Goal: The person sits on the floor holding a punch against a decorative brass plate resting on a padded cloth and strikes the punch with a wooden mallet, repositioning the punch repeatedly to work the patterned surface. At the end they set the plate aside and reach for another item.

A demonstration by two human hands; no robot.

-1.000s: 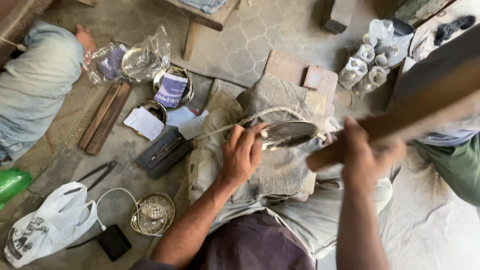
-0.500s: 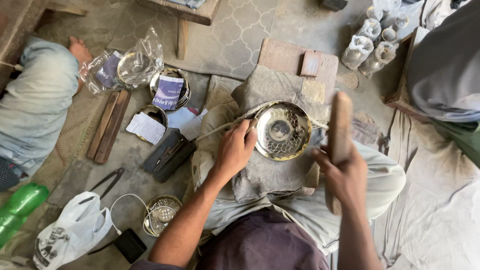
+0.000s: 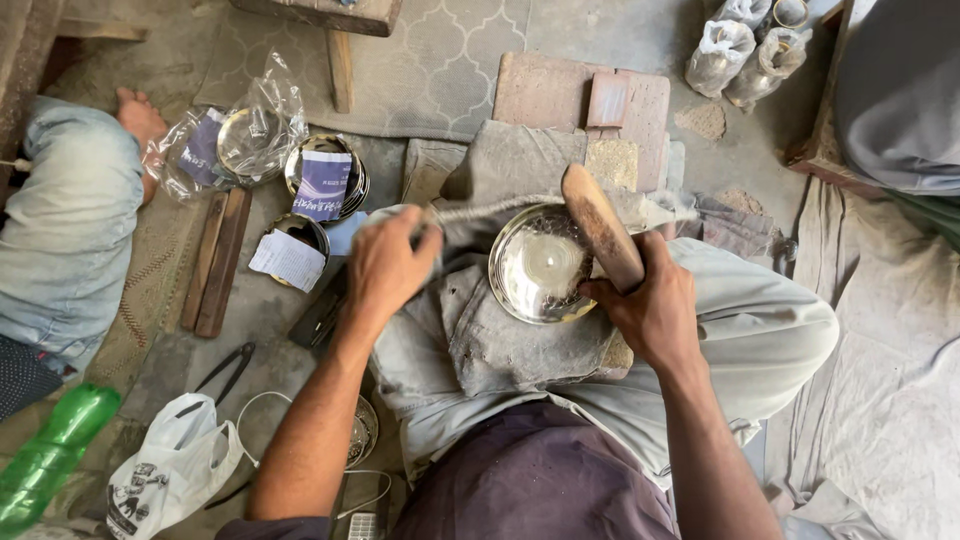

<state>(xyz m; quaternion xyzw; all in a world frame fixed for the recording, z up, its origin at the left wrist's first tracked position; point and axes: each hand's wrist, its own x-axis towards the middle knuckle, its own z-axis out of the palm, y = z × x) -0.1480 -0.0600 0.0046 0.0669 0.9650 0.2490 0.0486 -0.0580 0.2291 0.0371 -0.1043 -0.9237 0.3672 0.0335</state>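
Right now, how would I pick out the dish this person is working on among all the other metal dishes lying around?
Look at the grey cloth spread over the seated person's lap, in the middle of the picture. On it lies a shiny round metal bowl, its open side facing up. Unlike the dishes on the floor, it has no paper or plastic wrapping, and the right hand holds a wooden paddle over its rim.

A green plastic bottle (image 3: 45, 455) lies at the lower left near a white plastic bag (image 3: 170, 475) and black pliers (image 3: 222, 372). Two wooden slats (image 3: 215, 260) rest beside stacked metal bowls (image 3: 322, 180); bricks (image 3: 580, 95) sit further up.
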